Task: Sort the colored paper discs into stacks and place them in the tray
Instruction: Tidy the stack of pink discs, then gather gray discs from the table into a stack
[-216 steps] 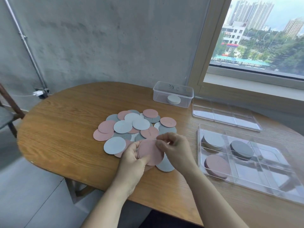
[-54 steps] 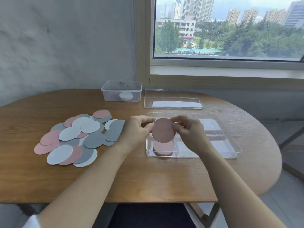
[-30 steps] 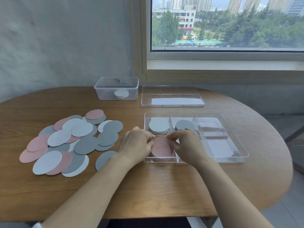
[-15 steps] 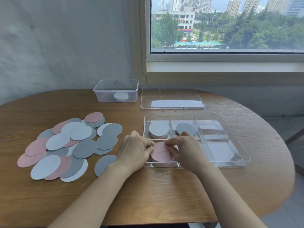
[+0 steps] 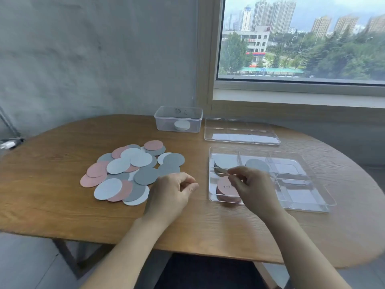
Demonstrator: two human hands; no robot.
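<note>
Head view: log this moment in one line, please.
left hand: empty, beside loose discs | right hand: empty, above tray | pink stack: in near-left compartment | next: likely gather more discs

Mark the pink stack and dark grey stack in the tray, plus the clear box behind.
pink stack [image 5: 224, 187]: head view, left part of top disc.
dark grey stack [image 5: 258, 163]: head view, middle of top disc.
clear box [image 5: 164, 124]: head view, front wall near left corner.

The table [image 5: 52, 197] is seen close from above by one head-worn wide camera, aimed forward and down, window [image 5: 302, 38] ahead.
</note>
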